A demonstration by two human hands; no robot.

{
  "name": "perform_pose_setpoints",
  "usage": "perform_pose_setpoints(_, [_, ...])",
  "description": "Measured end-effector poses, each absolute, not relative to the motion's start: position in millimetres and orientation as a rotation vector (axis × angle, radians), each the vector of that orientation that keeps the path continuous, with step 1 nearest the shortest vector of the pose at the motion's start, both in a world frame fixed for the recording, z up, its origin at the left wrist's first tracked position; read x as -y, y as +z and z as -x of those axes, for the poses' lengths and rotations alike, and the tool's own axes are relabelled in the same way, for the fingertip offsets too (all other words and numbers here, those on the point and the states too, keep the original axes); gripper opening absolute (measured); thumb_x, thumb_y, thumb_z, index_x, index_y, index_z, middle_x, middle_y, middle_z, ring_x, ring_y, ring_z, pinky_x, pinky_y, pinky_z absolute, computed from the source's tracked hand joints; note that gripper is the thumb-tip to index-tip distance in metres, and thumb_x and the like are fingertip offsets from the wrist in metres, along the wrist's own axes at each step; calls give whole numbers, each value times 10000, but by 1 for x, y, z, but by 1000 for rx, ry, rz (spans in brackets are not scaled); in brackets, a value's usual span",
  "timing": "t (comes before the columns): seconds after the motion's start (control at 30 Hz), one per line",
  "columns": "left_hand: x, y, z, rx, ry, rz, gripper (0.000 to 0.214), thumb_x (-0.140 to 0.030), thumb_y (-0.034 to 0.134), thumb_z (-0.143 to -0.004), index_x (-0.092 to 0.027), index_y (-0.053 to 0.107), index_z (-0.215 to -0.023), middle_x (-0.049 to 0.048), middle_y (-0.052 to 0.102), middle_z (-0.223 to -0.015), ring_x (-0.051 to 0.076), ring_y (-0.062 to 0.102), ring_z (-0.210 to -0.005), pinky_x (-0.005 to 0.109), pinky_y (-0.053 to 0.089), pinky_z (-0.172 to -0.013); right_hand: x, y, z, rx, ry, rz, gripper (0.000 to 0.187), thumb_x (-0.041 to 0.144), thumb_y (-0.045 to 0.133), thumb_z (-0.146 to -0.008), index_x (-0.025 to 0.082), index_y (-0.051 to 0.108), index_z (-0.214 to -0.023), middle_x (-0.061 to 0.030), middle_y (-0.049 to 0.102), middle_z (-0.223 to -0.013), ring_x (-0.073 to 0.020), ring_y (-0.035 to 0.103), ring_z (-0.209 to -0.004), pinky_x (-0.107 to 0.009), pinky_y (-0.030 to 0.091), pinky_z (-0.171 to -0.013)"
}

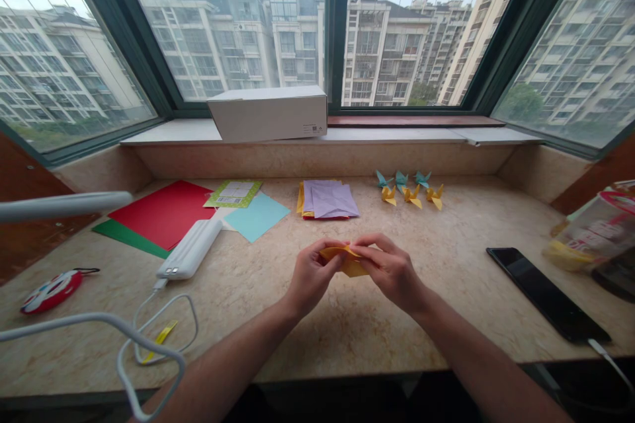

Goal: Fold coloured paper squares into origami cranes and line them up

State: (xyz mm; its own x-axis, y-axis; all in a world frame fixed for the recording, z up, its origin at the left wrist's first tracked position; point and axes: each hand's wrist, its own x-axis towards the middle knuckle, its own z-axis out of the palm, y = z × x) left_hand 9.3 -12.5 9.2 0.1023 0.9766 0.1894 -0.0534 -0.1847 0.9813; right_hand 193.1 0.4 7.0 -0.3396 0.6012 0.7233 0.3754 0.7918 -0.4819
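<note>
At the centre of my view, over the near half of the counter [446,297], I find the yellow paper [355,269] between two hands. The left hand [310,275] sits at its 9 o'clock, the right hand [394,271] at its 3; neither is appreciably nearer. Both grips are closed, thumbs against fingers, with the paper pinched at each end and the fingertips almost meeting at its 12 o'clock edge. The long axis appears to run crosswise, hand to hand, dipping towards 4; a flap shows at 6. Fingers hide the folds, and I cannot tell whether paper touches counter. Noted from the paper: stack [331,201] towards 11, six birds [412,196] at 1, well apart.
</note>
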Motion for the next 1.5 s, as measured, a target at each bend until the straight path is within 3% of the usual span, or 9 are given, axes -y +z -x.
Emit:
perform_pose_setpoints(0.1, [14, 10, -10, -989, 1297, -1362, 157, -280, 734, -788, -156, 710, -881, 100, 744, -1061, 218, 710, -885, 299, 577, -743, 0, 7, -193, 1952, 240, 748, 323, 136, 541, -926, 289, 692, -1167, -71, 664, -1030, -215, 658, -964, -365, 589, -841])
perform_pose_setpoints(0.43, [12, 5, -10, -1019, 1438, -1279, 104, -205, 697, -775, -161, 684, -869, 95, 760, -1031, 248, 722, -932, 343, 589, -776, 4, 9, -194, 2033, 111, 689, 465, 83, 526, -918, 300, 582, -1326, -83, 665, -1089, -240, 640, -1027, -407, 564, -887])
perform_pose_setpoints(0.6, [14, 7, -10, -962, 1443, -1255, 168, -279, 677, -822, -155, 695, -934, 100, 743, -1074, 238, 718, -917, 332, 602, -745, 0, 13, -200, 2070, 70, 720, 405, 107, 573, -893, 295, 653, -1242, -98, 658, -1173, -268, 624, -1073, -468, 529, -921])
perform_pose_setpoints(0.77, [14, 9, -9, -956, 1440, -1257, 315, -378, 608, -892, -155, 698, -1095, 108, 713, -1128, 236, 695, -974, 332, 609, -771, -4, 11, -200, 2054, 365, 726, 363, 218, 578, -925, 254, 626, -1283, -112, 610, -1301, -255, 618, -1140, -437, 532, -956])
perform_pose_setpoints(0.93, [14, 5, -10, -779, 1398, -1187, 438, -454, 549, -926, -158, 626, -1240, 146, 663, -1239, 265, 674, -1059, 389, 586, -869, -7, 13, -199, 1802, 690, 819, 223, 279, 637, -898, 251, 743, -1091, -82, 711, -1090, -217, 679, -990, -339, 594, -819])
perform_pose_setpoints(1.13, [12, 5, -9, -810, 1415, -1180, 444, -467, 560, -916, -125, 627, -1191, 103, 721, -982, 228, 730, -866, 367, 617, -778, -10, 21, -206, 1622, 1036, 842, 188, 307, 694, -847, 238, 773, -1003, -72, 716, -1065, -204, 687, -970, -314, 593, -821])
perform_pose_setpoints(1.33, [11, 8, -7, -877, 1382, -1309, 404, -403, 588, -909, -116, 621, -1192, 102, 729, -996, 199, 747, -752, 342, 620, -753, -15, 23, -211, 1428, 1128, 871, 202, 334, 749, -788, 209, 765, -945, -67, 761, -961, -209, 718, -901, -347, 599, -825])
perform_pose_setpoints(1.5, [11, 11, -6, -905, 1277, -1366, 411, -423, 604, -892, -91, 636, -1132, 121, 758, -929, 222, 753, -741, 325, 618, -702, -17, 21, -211, 1379, 1240, 870, 341, 317, 806, -723, 204, 724, -1033, -65, 760, -971, -213, 726, -904, -360, 600, -832])
